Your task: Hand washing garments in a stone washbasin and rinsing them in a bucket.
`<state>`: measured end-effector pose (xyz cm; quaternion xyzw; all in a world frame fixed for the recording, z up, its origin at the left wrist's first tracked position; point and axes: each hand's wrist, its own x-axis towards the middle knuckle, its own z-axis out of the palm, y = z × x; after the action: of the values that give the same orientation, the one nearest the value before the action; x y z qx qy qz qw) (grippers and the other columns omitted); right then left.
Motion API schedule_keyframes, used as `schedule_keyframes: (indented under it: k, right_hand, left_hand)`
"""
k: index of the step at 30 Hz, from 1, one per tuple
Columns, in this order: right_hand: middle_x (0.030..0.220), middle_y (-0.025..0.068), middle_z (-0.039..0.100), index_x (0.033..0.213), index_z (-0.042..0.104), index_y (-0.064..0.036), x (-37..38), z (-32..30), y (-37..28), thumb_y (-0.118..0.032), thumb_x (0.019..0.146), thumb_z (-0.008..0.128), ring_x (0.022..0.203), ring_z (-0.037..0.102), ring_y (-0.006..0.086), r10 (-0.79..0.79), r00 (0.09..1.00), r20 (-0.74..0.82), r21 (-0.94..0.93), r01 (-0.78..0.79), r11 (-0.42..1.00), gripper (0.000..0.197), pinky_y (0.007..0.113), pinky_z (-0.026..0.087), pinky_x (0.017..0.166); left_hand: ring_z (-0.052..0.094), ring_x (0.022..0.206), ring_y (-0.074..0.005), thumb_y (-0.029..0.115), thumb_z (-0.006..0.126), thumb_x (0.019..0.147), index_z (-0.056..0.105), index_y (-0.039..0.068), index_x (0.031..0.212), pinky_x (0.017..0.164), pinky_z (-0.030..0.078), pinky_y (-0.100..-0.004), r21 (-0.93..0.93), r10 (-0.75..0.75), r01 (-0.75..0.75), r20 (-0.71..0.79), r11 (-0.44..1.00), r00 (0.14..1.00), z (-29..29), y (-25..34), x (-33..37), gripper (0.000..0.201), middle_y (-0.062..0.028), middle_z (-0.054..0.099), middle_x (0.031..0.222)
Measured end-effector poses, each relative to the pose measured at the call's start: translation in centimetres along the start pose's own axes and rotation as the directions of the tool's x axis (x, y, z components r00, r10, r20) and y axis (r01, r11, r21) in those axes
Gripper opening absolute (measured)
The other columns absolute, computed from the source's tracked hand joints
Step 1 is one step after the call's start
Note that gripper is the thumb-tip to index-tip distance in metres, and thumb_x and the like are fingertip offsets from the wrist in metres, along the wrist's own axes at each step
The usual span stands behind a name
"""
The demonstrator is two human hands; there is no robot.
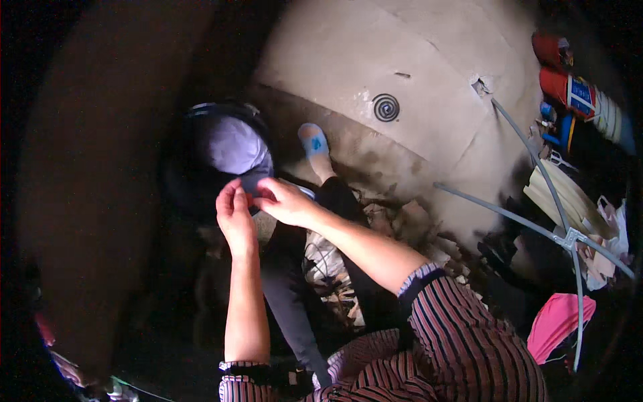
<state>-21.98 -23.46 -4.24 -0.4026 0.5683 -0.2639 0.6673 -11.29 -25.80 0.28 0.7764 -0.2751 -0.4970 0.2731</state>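
My left hand (234, 213) and my right hand (287, 202) are close together in front of me, fingertips bent and nearly meeting. Both are closed in a pinch at the lower edge of a dark grey, cloth-like piece (260, 175). Whatever lies between the fingertips is too small and dark to make out. Just beyond them, a dark round container (195, 112) shows a pale lavender, rounded surface (236, 145) inside it. Shadow hides the container's lower part and left side.
My foot in a light blue slipper (313, 141) rests beyond my right hand. A coiled mosquito coil (386, 107) lies on the pale floor sheet (429, 60). Scraps (408, 218) litter the ground. At right stand a grey tube frame (509, 214), red containers (554, 84) and a pink cloth (559, 325).
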Motion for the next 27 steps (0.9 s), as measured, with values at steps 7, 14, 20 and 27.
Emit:
schedule_keyframes:
  k: [7, 14, 20, 27]
  right_hand:
    - [0.084, 0.0190, 0.059, 0.089, 0.053, -0.0016, 4.7, 5.7, -2.7, -0.019, 0.073, 0.056, 0.080, 0.058, 0.0321, 0.113, 0.962, 0.249, -0.307, -0.032, 0.951, 0.024, 0.039, 0.045, 0.068]
    - [0.130, 0.0184, 0.033, 0.123, 0.042, -0.0136, 14.4, 6.6, 2.1, -0.024, 0.069, 0.062, 0.120, 0.029, 0.0377, 0.189, 0.955, 0.227, -0.864, 0.109, 0.491, 0.058, 0.053, 0.026, 0.095]
    - [0.139, 0.0132, 0.019, 0.132, 0.027, -0.0228, 23.0, 9.1, 6.6, -0.044, 0.058, 0.071, 0.126, 0.017, 0.0392, 0.154, 0.948, 0.280, -0.953, 0.255, 0.166, 0.089, 0.063, 0.021, 0.092]
    - [0.135, 0.0136, 0.028, 0.129, 0.032, -0.0282, 18.8, 13.6, 14.2, -0.044, 0.051, 0.074, 0.125, 0.021, 0.0377, 0.171, 0.886, 0.431, -0.902, 0.423, 0.081, 0.090, 0.064, 0.022, 0.091]
  left_hand:
    - [0.052, 0.083, -0.0121, 0.011, 0.052, 0.083, 0.058, 0.002, 0.096, 0.076, 0.041, -0.0242, -0.002, -0.016, 0.016, -0.081, 1.000, 0.997, -6.6, -2.2, 1.7, 0.017, -0.0051, 0.055, 0.095]
    - [0.050, 0.076, -0.0073, 0.013, 0.050, 0.086, 0.057, 0.004, 0.099, 0.072, 0.040, -0.0209, -0.118, -0.105, 0.098, -0.048, 0.988, 0.993, -7.3, -3.2, 1.8, 0.018, 0.0001, 0.057, 0.085]
    - [0.053, 0.082, -0.0122, 0.006, 0.047, 0.086, 0.056, 0.001, 0.099, 0.077, 0.042, -0.0238, -0.359, -0.193, 0.182, 0.006, 0.915, 0.981, -8.5, -6.0, -0.6, 0.017, -0.0037, 0.051, 0.094]
    - [0.054, 0.078, -0.0137, 0.003, 0.045, 0.085, 0.055, -0.001, 0.097, 0.074, 0.042, -0.0245, -0.430, -0.150, 0.109, -0.063, 0.896, 0.987, -9.2, -8.5, -0.5, 0.016, -0.0066, 0.052, 0.087]
